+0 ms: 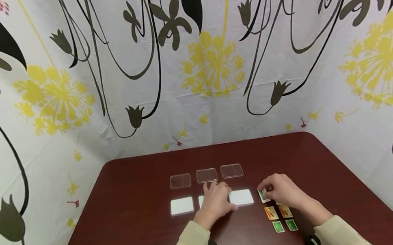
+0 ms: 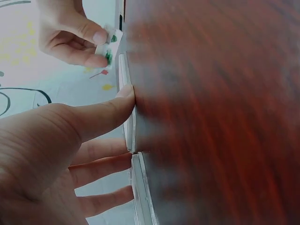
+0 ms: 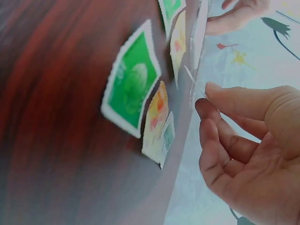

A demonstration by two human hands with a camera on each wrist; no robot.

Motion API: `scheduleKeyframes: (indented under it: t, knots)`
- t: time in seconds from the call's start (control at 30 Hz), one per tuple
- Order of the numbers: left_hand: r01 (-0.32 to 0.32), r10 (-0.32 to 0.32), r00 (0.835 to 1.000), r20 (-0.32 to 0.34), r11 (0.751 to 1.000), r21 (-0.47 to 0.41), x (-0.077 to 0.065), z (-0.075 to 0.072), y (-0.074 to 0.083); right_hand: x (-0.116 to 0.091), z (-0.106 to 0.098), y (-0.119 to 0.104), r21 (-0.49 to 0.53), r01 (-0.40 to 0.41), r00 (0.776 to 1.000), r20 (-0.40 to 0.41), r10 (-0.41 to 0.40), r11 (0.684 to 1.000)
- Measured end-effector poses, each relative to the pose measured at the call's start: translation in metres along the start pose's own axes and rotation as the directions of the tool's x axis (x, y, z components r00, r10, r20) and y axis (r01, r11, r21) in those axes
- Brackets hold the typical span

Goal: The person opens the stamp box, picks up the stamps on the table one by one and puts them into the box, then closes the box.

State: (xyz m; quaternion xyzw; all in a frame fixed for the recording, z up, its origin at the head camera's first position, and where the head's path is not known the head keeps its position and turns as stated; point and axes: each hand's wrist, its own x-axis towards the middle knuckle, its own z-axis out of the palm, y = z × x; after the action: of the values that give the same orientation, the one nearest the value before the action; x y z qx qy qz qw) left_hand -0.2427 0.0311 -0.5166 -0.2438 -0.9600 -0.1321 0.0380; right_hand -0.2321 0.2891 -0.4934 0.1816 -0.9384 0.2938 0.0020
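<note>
The right hand (image 1: 283, 190) pinches a stamp (image 2: 112, 46) between thumb and fingertips, raised above the desk (image 1: 129, 237) just right of three white slabs (image 1: 182, 206) in a row. The left hand (image 1: 215, 200), fingers extended, covers much of the middle slab, its thumb touching the rightmost. Orange and green stamps (image 1: 291, 225) lie nearer the viewer; three clear trays (image 1: 180, 181) lie beyond the slabs.
</note>
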Motion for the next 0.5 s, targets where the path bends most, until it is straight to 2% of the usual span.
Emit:
scheduleKeyframes:
  t: [0.2,0.4,0.5]
  knots:
    - [-0.012,0.012,1.0,0.019,1.0,0.025,0.0,-0.002,0.001,0.003,0.003,-0.002,0.067,-0.005,1.0,-0.027,0.007,0.998]
    - [-0.019,0.018,1.0,0.025,0.999,0.038,-0.001,-0.003,0.002,0.013,0.01,-0.008,0.096,0.047,0.998,-0.035,-0.044,0.994]
    - [-0.021,0.02,0.999,0.028,0.999,0.04,0.001,-0.004,0.003,0.019,0.014,-0.011,0.11,0.042,0.999,-0.029,-0.039,0.993]
